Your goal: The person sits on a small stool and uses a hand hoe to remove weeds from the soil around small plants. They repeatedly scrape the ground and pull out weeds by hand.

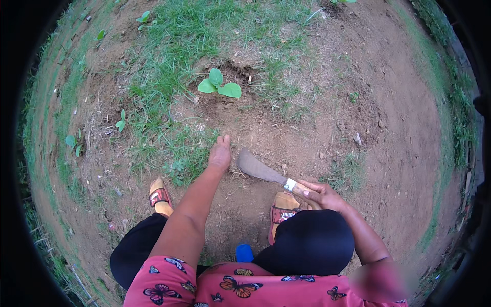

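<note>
My right hand [321, 196] grips the wooden handle [301, 188] of a short, broad-bladed hand tool, like a small machete. White wrapping circles the handle where the blade begins. Its dull, curved metal blade [257, 166] points left across bare soil, with the rounded tip close to my left hand [221, 151]. That hand reaches forward at the edge of a grass patch [188, 153], fingers extended close together; whether they pinch anything is hidden. Ahead of it, a broad-leaved seedling [219, 85] stands in a shallow hollow of loosened soil.
Smaller seedlings [121, 121] [73, 143] grow to the left, and another [144, 17] farther ahead. Thick grass [195, 30] covers the ground beyond. My sandalled feet [160, 197] [284, 213] flank bare soil, with a blue object [244, 253] between my legs.
</note>
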Demonstrator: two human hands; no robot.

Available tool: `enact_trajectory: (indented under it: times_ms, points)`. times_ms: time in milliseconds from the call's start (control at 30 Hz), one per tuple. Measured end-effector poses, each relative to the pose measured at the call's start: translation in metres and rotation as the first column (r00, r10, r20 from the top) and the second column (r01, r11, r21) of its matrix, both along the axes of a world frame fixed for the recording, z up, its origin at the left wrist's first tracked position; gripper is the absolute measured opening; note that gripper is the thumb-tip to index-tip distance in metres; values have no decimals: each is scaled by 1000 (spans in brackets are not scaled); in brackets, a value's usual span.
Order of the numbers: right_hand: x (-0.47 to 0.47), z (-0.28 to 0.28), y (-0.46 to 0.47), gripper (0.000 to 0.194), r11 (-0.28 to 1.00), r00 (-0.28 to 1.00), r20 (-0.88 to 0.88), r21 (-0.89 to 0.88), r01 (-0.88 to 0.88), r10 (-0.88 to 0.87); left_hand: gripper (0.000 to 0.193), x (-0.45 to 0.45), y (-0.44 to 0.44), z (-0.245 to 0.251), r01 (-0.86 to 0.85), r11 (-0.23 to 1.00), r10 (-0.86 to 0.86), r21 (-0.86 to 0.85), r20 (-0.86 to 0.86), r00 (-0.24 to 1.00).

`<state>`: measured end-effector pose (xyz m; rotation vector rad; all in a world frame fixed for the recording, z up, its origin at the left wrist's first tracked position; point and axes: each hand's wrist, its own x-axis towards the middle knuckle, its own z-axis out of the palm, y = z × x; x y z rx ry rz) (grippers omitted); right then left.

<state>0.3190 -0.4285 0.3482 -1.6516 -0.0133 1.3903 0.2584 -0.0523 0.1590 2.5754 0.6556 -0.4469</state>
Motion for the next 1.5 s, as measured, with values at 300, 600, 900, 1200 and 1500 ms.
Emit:
enact_trajectory:
  times_ms: [300,600,900,1200,1500]
  points:
    - [2,-74,66,54,991,988,-98,63,122,-115,24,-3,16,-47,-202,957,252,-210,252,934]
    - [19,-18,-10,56,998,999,-49,56,-10,13,60,1,62,-8,-266,938,281,-224,37,959]
    - [8,-97,130,57,994,992,-100,81,79,-71,46,29,54,-23,-257,966,255,27,-252,933]
    - [-8,-41,-1,57,991,995,-78,118,68,-59,45,6,64,-7,-281,957,279,-73,-48,959]
    - [-16,-29,-10,54,998,998,-10,0,63,-63,60,54,53,48,41,999,-35,28,-199,979]
